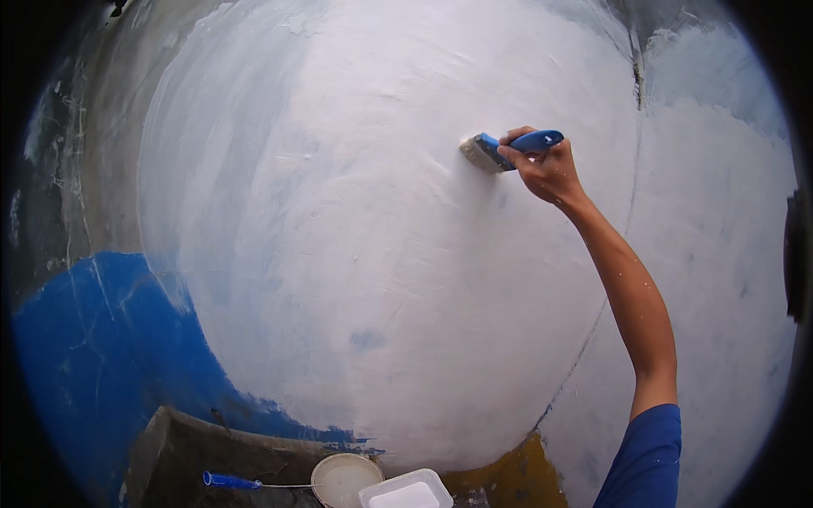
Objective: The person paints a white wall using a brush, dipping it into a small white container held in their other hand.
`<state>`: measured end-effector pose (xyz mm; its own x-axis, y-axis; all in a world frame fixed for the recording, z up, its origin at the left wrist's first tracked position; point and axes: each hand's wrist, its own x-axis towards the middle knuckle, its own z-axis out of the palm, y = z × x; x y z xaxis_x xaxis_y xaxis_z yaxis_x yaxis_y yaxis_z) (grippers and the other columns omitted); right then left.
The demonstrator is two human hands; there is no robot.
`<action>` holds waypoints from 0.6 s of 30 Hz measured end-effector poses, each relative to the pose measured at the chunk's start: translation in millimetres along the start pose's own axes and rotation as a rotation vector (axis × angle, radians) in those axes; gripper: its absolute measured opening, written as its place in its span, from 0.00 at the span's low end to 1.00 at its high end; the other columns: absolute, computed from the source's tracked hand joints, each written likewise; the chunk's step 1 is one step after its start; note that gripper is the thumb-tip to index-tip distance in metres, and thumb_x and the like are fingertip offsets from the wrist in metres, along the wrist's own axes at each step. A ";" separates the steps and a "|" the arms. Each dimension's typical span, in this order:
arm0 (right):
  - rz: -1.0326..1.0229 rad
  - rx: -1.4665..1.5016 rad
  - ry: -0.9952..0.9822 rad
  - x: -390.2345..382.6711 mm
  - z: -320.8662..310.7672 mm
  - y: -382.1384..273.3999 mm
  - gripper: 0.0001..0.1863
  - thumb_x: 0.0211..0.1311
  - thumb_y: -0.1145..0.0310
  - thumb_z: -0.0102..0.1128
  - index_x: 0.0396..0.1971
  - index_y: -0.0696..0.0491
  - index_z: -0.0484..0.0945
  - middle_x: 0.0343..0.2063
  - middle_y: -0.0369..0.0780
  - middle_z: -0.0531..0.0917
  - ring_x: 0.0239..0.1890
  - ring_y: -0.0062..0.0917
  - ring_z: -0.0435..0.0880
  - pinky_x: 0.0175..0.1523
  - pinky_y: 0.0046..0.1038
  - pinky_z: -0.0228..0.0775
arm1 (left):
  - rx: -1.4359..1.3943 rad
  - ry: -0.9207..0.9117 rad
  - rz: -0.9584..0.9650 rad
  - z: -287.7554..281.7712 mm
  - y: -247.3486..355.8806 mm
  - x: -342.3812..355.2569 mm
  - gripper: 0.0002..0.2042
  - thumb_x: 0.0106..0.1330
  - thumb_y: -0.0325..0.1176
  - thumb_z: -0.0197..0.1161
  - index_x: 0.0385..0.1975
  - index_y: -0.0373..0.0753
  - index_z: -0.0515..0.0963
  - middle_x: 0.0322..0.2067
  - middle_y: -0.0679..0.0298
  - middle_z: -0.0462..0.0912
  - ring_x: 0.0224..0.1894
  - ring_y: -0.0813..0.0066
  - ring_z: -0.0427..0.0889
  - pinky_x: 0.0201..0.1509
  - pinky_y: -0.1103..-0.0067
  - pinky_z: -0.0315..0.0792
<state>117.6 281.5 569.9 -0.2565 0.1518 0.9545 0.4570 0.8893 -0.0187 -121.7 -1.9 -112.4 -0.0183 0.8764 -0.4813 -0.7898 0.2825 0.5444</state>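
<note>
My right hand (546, 169) is closed round the blue handle of a wide paintbrush (484, 153). Its bristles press against the wall (381, 212), which carries streaky white paint over its middle. White specks dot my right forearm, and a blue sleeve covers the upper arm. Of my left hand nothing shows.
Blue paint (102, 339) covers the wall's lower left, with bare grey plaster above it. At the bottom stand a round tub (345, 476) and a white rectangular tray (408, 493). A blue-handled paint roller (233, 481) lies beside them. A cracked corner line runs down at right.
</note>
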 end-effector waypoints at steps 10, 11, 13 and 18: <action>-0.565 -0.424 -0.021 -62.0 38.0 -2.5 0.11 0.48 0.79 0.65 0.31 0.48 0.81 0.29 0.38 0.84 0.30 0.29 0.85 0.28 0.26 0.76 | 0.052 -0.018 0.014 56.1 0.0 -23.0 0.22 0.63 0.29 0.54 0.57 0.30 0.66 0.49 0.53 0.78 0.51 0.60 0.79 0.52 0.64 0.78; -0.595 -0.320 -0.203 -88.3 54.2 -23.7 0.10 0.48 0.78 0.67 0.30 0.47 0.81 0.28 0.36 0.84 0.29 0.28 0.84 0.28 0.25 0.75 | 0.078 -0.001 -0.014 52.3 -1.0 -21.9 0.22 0.63 0.29 0.54 0.58 0.30 0.66 0.49 0.53 0.77 0.51 0.60 0.79 0.52 0.63 0.78; -0.251 -0.065 -0.589 -101.1 59.7 -58.3 0.05 0.51 0.75 0.68 0.28 0.49 0.82 0.26 0.37 0.85 0.27 0.28 0.83 0.28 0.25 0.71 | 0.108 -0.046 -0.041 42.4 -2.5 -11.2 0.22 0.62 0.29 0.54 0.57 0.31 0.67 0.50 0.54 0.77 0.51 0.60 0.78 0.51 0.63 0.79; 0.126 0.044 -0.160 47.1 7.6 -27.2 0.07 0.55 0.72 0.67 0.32 0.58 0.83 0.27 0.40 0.85 0.31 0.21 0.81 0.38 0.24 0.74 | 0.122 0.006 0.003 48.1 4.0 -27.5 0.19 0.62 0.27 0.54 0.54 0.31 0.69 0.48 0.55 0.77 0.48 0.61 0.79 0.49 0.66 0.79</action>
<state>86.7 267.7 613.1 -0.3333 0.3266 0.8844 0.4569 0.8765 -0.1515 -94.9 -6.1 -63.9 -0.0247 0.8748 -0.4838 -0.7090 0.3259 0.6254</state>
